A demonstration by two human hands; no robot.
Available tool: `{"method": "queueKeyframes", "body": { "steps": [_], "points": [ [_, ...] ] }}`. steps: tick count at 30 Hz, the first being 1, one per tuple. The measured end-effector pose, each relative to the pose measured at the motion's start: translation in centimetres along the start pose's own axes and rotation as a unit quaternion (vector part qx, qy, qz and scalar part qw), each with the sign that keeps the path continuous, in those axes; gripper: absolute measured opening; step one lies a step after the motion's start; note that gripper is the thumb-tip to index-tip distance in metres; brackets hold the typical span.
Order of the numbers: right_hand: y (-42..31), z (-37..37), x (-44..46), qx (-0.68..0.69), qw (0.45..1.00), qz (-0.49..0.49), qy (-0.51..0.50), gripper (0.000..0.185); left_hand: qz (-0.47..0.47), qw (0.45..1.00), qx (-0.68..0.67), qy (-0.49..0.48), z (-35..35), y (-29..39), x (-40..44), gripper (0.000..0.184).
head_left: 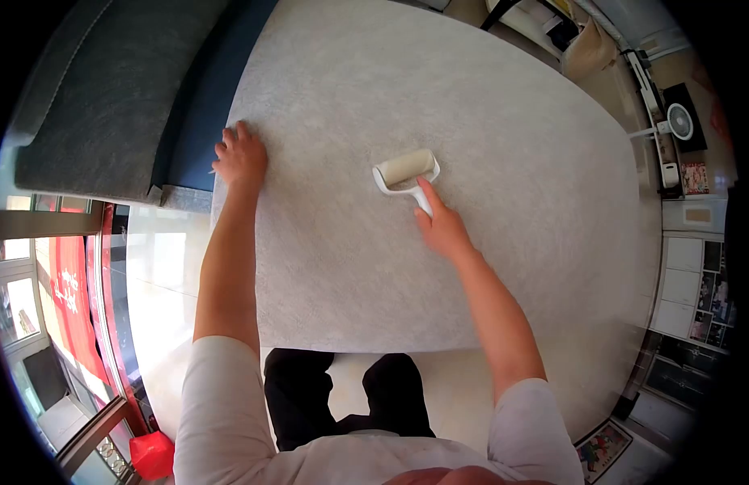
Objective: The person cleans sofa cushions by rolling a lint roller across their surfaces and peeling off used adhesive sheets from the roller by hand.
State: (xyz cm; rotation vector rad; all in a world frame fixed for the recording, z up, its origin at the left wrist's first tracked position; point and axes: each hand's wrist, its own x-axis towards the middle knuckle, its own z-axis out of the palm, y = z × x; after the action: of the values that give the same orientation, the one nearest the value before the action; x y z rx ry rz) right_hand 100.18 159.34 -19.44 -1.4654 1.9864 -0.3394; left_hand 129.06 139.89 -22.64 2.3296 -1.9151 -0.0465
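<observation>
My right hand [445,226] is closed around the white handle of a lint roller [407,167], its index finger stretched along the handle toward the roller head. The cream-coloured roll lies against the light grey fabric surface [350,267], near its middle. At the left edge of that surface my left hand [242,157] rests palm down with its fingers apart, beside a dark blue panel [205,113]. Nothing shows in its grasp.
A dark grey cushioned piece [107,97] adjoins the surface at the upper left. A white fan [679,121] stands at the right. At the lower left are a red bag [152,454] and glass doors. A beige bag [590,50] is at the upper right.
</observation>
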Motion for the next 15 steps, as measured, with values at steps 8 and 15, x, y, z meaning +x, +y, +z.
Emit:
{"method": "queueKeyframes", "body": {
  "steps": [8, 15],
  "points": [
    [5.2, -0.2, -7.9, 0.04, 0.998, 0.013, -0.036, 0.057, 0.198, 0.956, -0.053, 0.21, 4.1, -7.3, -3.0, 0.035],
    [13.1, -1.4, -22.5, -0.009, 0.998, 0.032, -0.057, 0.057, 0.21, 0.947, -0.199, 0.138, 0.1, -7.9, -10.8, 0.03]
  ]
}}
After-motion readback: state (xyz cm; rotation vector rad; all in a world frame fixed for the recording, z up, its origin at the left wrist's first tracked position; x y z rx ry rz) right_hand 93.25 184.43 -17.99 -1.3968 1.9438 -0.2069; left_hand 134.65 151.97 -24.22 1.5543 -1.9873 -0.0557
